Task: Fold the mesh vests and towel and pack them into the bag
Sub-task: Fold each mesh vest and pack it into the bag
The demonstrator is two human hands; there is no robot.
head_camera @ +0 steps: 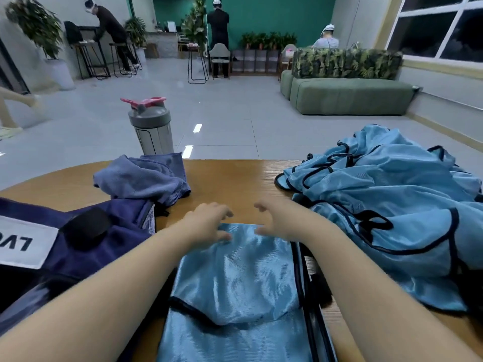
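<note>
On the wooden table [235, 173] a heap of light blue mesh vests [392, 205] lies at the right, a navy bag [86, 246] at the left, a grey-blue towel [146, 178] behind it. One flattened vest [235, 283] lies in the middle; the left hand [209, 223] and right hand [277, 220] are at its far edge, fingers loosely spread, probably just touching the cloth.

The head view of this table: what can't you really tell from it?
- Dark blue fabric bag, head view: cut off by the left edge, its white label only partly readable; the opening is not visible.
- Heap of light blue mesh vests: tangled, so their number cannot be counted.
- Left hand and right hand: blurred; fingertip contact with the flat light blue mesh vest is unclear.
- Crumpled blue-grey towel: hides the grey shaker bottle's base.
</note>
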